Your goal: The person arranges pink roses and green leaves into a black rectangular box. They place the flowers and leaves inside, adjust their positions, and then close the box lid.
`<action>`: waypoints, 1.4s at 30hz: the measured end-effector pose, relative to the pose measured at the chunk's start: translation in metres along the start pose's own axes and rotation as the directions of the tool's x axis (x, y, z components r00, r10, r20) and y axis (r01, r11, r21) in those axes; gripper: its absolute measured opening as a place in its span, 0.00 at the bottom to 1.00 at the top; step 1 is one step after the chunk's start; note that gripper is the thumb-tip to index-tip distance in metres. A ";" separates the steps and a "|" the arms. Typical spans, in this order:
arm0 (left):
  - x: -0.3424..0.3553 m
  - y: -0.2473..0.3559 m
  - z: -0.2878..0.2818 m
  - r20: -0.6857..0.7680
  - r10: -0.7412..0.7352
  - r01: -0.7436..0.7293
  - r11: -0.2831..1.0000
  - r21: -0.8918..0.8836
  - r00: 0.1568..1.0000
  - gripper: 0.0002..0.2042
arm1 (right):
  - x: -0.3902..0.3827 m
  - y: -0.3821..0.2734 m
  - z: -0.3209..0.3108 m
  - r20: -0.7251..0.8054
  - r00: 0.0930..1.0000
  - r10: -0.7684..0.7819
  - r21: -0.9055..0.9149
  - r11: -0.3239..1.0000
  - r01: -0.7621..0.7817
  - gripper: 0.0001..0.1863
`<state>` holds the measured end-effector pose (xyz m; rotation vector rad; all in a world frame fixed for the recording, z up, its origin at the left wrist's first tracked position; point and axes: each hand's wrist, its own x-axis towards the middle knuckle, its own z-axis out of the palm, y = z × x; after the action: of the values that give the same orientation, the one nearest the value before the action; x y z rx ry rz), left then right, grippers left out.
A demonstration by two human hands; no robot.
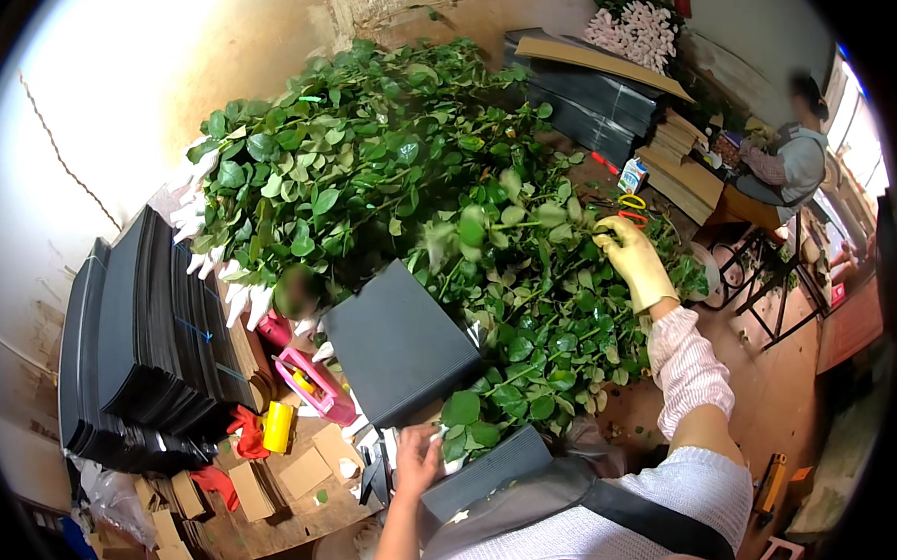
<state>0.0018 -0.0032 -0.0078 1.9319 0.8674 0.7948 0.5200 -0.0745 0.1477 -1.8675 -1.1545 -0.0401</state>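
Observation:
My right hand (630, 262), in a pale yellow rubber glove, is raised at the right side of a large heap of leafy green rose stems (363, 154). Its fingers are curled round the end of a leafy stem (526, 220), which stretches left above the heap, blurred by motion. My bare left hand (416, 464) is low in the middle, fingers bent together beside a dark grey corrugated sheet (497, 473). A bit of white shows at its fingertips; what it holds, if anything, is hidden. Another dark grey corrugated piece (401, 342) lies just beyond it.
Stacks of dark corrugated sheets (135, 324) stand left. A pink tape dispenser (316, 388), yellow roll (278, 428) and cardboard pieces (257, 489) lie nearby. Scissors (631, 204) and a small carton (632, 176) lie beyond my right hand. A person (798, 155) sits at far right.

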 end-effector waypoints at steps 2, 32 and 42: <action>0.001 0.000 0.001 -0.001 -0.023 0.023 0.999 -0.029 1.000 0.09 | -0.003 0.000 -0.009 0.056 0.982 0.180 0.251 0.949 -0.188 0.08; 0.000 -0.015 0.006 0.056 -0.083 0.075 0.989 0.124 0.995 0.28 | 0.053 -0.040 0.222 0.403 0.846 -0.349 -0.644 0.548 0.533 0.14; -0.005 -0.023 0.002 0.059 -0.137 0.136 0.990 0.026 0.989 0.28 | 0.110 -0.160 0.187 0.304 0.777 -0.551 -0.212 0.756 0.619 0.05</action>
<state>-0.0055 0.0008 -0.0299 1.8833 0.9632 0.6448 0.3908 0.1570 0.1958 -1.7099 -1.9653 -0.3934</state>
